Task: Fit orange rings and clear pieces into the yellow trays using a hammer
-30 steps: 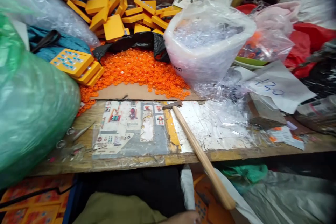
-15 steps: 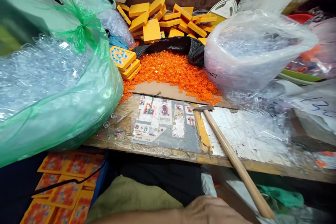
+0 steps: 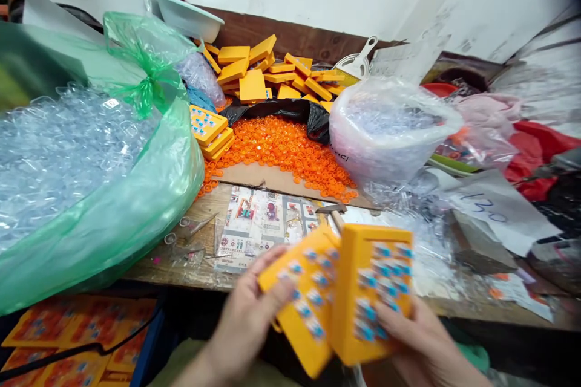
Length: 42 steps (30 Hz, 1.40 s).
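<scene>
- Head view: my left hand (image 3: 242,308) grasps one yellow case (image 3: 313,281), tilted, with my thumb on its face of blue-and-white pieces.
- My right hand (image 3: 426,335) grips a second yellow case (image 3: 347,290), more upright, thumb likewise on its studded face; the two overlap in view above the tabletop (image 3: 193,275)'s front edge, and I cannot tell whether they touch.
- Just behind them shows a hammer (image 3: 331,209), its handle mostly hidden.
- Left of the hammer lies a printed sheet (image 3: 254,211).
- Farther back, orange rings (image 3: 281,145) spread in a pile, a black plastic bag (image 3: 272,109) along its rear edge.
- Beside the pile sits a stack of yellow cases (image 3: 209,127); behind it, a jumbled heap of more yellow cases (image 3: 252,84).
- A green bag (image 3: 177,199) of clear pieces stands at left, a white bag (image 3: 381,154) at right.
</scene>
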Available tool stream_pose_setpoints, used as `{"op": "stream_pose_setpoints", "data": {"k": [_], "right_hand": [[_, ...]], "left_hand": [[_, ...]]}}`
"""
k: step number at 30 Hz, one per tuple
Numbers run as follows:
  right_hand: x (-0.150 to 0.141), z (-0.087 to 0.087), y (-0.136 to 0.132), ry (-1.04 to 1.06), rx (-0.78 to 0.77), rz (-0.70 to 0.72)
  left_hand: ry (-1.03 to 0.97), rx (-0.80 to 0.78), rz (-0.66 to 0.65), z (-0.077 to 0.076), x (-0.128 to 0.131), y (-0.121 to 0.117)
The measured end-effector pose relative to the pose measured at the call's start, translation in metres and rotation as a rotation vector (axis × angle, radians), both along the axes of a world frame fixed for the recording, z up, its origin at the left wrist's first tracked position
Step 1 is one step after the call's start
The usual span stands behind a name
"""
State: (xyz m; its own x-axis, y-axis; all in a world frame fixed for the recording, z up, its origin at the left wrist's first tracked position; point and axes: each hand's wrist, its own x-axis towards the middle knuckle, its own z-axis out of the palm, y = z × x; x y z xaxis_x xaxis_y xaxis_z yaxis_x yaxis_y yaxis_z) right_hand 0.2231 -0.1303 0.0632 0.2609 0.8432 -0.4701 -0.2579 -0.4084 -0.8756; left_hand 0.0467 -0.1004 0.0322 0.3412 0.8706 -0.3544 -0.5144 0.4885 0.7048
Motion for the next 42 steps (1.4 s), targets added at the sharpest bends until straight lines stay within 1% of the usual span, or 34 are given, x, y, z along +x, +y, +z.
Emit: {"op": "stream_pose_setpoints", "data": {"k": [1,3,4,5,7,9,11,13,15,18,20,21,22,24,26,28,29,30,31,34,36,37,38,39,40,42], "right_hand": [[-0.005,0.000,0.014,0.047,0.016,-0.007],[-0.014,-0.006,0.040,0.071,0.055,-0.037],[-0.017,-0.012,0.051,0.012,0.076,-0.057],[-0.019,-0.019,0.059,-0.079,0.094,-0.073],[-0.019,-0.036,0.068,-0.236,0.106,-0.082],[-0.018,-0.050,0.071,-0.305,0.109,-0.073],[-0.017,-0.058,0.072,-0.361,0.105,-0.068],[-0.016,-0.062,0.073,-0.448,0.106,-0.070],[-0.014,-0.063,0.075,-0.499,0.097,-0.070],[-0.009,-0.058,0.080,-0.400,0.095,-0.092],[-0.005,-0.050,0.082,-0.323,0.117,-0.151],[-0.002,-0.044,0.082,-0.307,0.131,-0.186],[0.002,-0.037,0.081,-0.313,0.144,-0.216],[0.012,-0.024,0.079,-0.398,0.161,-0.235],[0.027,-0.011,0.077,-0.563,0.182,-0.188],[0.044,0.002,0.078,-0.757,0.212,-0.065],[0.052,0.010,0.080,-0.834,0.231,0.036],[0.058,0.018,0.083,-0.893,0.253,0.161],[0.063,0.026,0.087,-0.936,0.274,0.311],[0.063,0.050,0.108,-1.014,0.308,0.840],[0.050,0.058,0.126,-1.040,0.349,1.157],[0.040,0.059,0.135,-1.063,0.399,1.284],[0.029,0.056,0.144,-1.104,0.452,1.387],[0.016,0.052,0.152,-1.169,0.511,1.458],[0.002,0.047,0.159,-1.216,0.548,1.494],[-0.022,0.038,0.168,-1.286,0.597,1.509]], "left_hand": [[0.023,-0.070,0.124,0.004,-0.014,0.008],[0.107,-0.134,0.358,0.006,-0.034,0.020],[0.148,-0.144,0.440,0.006,-0.040,0.024],[0.185,-0.146,0.491,0.004,-0.043,0.027],[0.229,-0.153,0.509,0.001,-0.043,0.029],[0.253,-0.165,0.480,-0.003,-0.038,0.031],[0.272,-0.177,0.455,-0.005,-0.034,0.031],[0.297,-0.177,0.438,-0.004,-0.034,0.032],[0.338,-0.145,0.430,0.000,-0.039,0.033],[0.409,-0.070,0.430,0.008,-0.052,0.039],[0.429,-0.051,0.380,0.013,-0.061,0.047],[0.438,-0.042,0.319,0.014,-0.064,0.053],[0.453,-0.021,0.228,0.016,-0.067,0.062],[0.514,0.087,-0.029,0.021,-0.067,0.083],[0.653,0.294,-0.353,0.029,-0.063,0.108],[0.893,0.531,-0.674,0.040,-0.056,0.135],[1.023,0.606,-0.790,0.045,-0.053,0.147],[1.135,0.650,-0.869,0.048,-0.049,0.159],[1.216,0.665,-0.913,0.051,-0.047,0.169],[1.353,0.649,-0.942,0.051,-0.043,0.188],[1.452,0.642,-0.933,0.046,-0.044,0.192],[1.507,0.637,-0.916,0.044,-0.045,0.191],[1.560,0.636,-0.893,0.042,-0.045,0.189],[1.607,0.641,-0.862,0.041,-0.045,0.185],[1.644,0.655,-0.827,0.041,-0.045,0.179],[1.668,0.732,-0.753,0.044,-0.042,0.164]]}}
